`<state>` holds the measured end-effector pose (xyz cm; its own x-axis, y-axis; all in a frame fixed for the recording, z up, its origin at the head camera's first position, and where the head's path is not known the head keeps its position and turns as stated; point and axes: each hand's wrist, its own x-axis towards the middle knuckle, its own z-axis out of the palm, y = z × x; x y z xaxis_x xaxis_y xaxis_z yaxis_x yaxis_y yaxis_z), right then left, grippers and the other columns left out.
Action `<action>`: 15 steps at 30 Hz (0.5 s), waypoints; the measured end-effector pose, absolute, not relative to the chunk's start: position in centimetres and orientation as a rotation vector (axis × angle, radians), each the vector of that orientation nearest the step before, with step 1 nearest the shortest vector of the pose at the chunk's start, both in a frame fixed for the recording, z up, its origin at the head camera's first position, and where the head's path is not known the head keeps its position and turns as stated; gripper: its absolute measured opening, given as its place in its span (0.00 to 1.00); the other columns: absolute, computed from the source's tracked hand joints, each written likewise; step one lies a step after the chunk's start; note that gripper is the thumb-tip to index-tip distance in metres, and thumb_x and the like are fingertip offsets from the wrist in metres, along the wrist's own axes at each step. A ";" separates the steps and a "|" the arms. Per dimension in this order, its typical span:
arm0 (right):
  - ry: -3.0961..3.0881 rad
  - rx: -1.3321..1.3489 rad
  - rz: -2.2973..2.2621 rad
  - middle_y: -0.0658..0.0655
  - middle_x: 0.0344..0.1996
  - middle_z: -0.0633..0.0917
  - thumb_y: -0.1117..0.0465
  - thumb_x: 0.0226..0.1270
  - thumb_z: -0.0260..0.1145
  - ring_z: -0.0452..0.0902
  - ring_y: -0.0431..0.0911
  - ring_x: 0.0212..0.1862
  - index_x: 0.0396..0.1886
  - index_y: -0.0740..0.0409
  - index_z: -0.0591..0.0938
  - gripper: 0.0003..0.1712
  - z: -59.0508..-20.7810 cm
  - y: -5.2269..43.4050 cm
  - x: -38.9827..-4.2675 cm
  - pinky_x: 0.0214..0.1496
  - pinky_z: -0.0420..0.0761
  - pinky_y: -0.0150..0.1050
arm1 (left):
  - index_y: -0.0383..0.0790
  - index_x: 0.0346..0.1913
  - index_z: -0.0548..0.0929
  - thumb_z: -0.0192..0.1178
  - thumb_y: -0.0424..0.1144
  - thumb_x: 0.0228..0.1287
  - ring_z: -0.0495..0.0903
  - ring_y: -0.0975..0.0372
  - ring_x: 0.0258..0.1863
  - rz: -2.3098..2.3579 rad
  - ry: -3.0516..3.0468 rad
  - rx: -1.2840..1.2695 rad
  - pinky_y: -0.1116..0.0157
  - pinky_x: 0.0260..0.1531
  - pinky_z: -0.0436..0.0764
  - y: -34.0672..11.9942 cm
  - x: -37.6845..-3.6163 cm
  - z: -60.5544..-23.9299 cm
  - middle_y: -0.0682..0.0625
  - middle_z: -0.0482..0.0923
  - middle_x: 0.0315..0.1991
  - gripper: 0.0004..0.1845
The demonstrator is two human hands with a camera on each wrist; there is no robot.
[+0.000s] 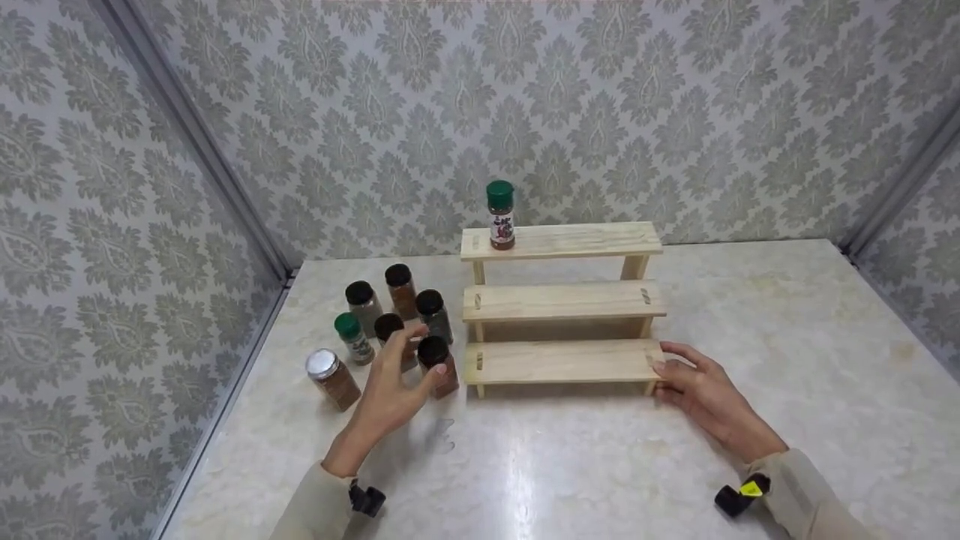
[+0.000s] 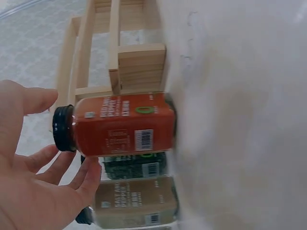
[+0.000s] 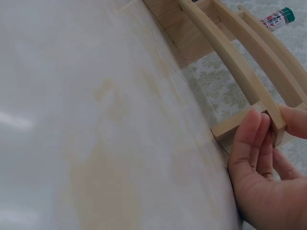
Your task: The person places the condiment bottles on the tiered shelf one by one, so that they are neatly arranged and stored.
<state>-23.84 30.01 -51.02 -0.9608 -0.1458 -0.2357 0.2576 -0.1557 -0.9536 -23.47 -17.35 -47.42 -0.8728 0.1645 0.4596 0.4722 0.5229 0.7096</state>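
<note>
1. Seven small spice jars stand clustered on the pale marble counter [image 1: 570,465], left of a three-step pale wooden rack [image 1: 562,304].
2. The left hand [image 1: 390,390] reaches into the cluster, fingers [image 2: 62,167] spread and relaxed around the black-lidded jar of red spice [image 1: 438,365], which stands just beside the rack's near left corner; no firm grip shows.
3. The right hand [image 1: 701,394] holds the right end of the rack's lowest step, fingers [image 3: 254,139] curled against the wood and thumb on its far side.
4. A green-lidded jar with a red and white label [image 1: 500,215] stands upright on the top step, at its left end.
5. A silver-lidded jar of brown spice [image 1: 332,379] stands nearest the counter's left edge.
</note>
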 end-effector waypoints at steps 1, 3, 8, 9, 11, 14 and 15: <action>1.843 0.129 -2.203 0.53 0.52 0.85 0.59 0.79 0.70 0.85 0.45 0.46 0.82 0.59 0.59 0.42 -51.0 30.0 -23.9 0.48 0.88 0.38 | 0.31 0.72 0.74 0.75 0.36 0.68 0.78 0.46 0.69 -1.278 -2.443 -0.515 0.44 0.68 0.79 -17.4 -23.4 -47.6 0.37 0.78 0.68 0.34; 1.835 0.136 -2.210 0.52 0.51 0.86 0.60 0.79 0.70 0.85 0.45 0.45 0.82 0.58 0.60 0.40 -51.0 30.0 -23.9 0.48 0.88 0.38 | 0.31 0.73 0.73 0.75 0.36 0.68 0.77 0.47 0.69 -1.285 -2.467 -0.487 0.46 0.67 0.81 -17.5 -23.3 -48.0 0.38 0.77 0.69 0.34; 1.827 0.133 -2.217 0.52 0.49 0.85 0.60 0.78 0.70 0.85 0.44 0.44 0.81 0.58 0.61 0.40 -51.0 29.9 -23.9 0.48 0.88 0.37 | 0.33 0.75 0.72 0.74 0.37 0.70 0.82 0.47 0.63 -1.381 -2.494 -0.433 0.48 0.62 0.86 -17.5 -23.0 -48.5 0.38 0.76 0.69 0.35; 1.828 0.133 -2.217 0.52 0.49 0.84 0.60 0.78 0.70 0.85 0.44 0.44 0.81 0.58 0.61 0.40 -51.0 29.9 -23.9 0.48 0.88 0.37 | 0.32 0.75 0.71 0.74 0.37 0.70 0.83 0.46 0.62 -1.406 -2.492 -0.428 0.48 0.62 0.86 -17.5 -23.0 -48.5 0.37 0.76 0.68 0.35; 1.836 0.130 -2.206 0.53 0.49 0.83 0.59 0.78 0.70 0.84 0.43 0.44 0.82 0.58 0.60 0.41 -50.9 30.0 -23.9 0.48 0.88 0.36 | 0.33 0.75 0.71 0.73 0.37 0.71 0.84 0.46 0.61 -1.439 -2.490 -0.415 0.48 0.62 0.86 -17.5 -23.1 -48.6 0.38 0.77 0.67 0.35; 1.835 0.130 -2.199 0.53 0.50 0.84 0.58 0.78 0.71 0.84 0.43 0.44 0.83 0.57 0.59 0.42 -50.9 30.0 -23.8 0.48 0.88 0.37 | 0.34 0.74 0.73 0.73 0.38 0.71 0.85 0.46 0.60 -1.469 -2.481 -0.392 0.48 0.62 0.86 -17.4 -23.3 -48.7 0.39 0.79 0.65 0.34; 1.835 0.127 -2.197 0.53 0.50 0.84 0.58 0.78 0.71 0.84 0.43 0.45 0.83 0.57 0.59 0.43 -50.9 30.0 -23.8 0.48 0.88 0.37 | 0.34 0.73 0.73 0.74 0.38 0.70 0.85 0.46 0.60 -1.474 -2.475 -0.385 0.48 0.61 0.86 -17.4 -23.3 -48.7 0.40 0.79 0.64 0.33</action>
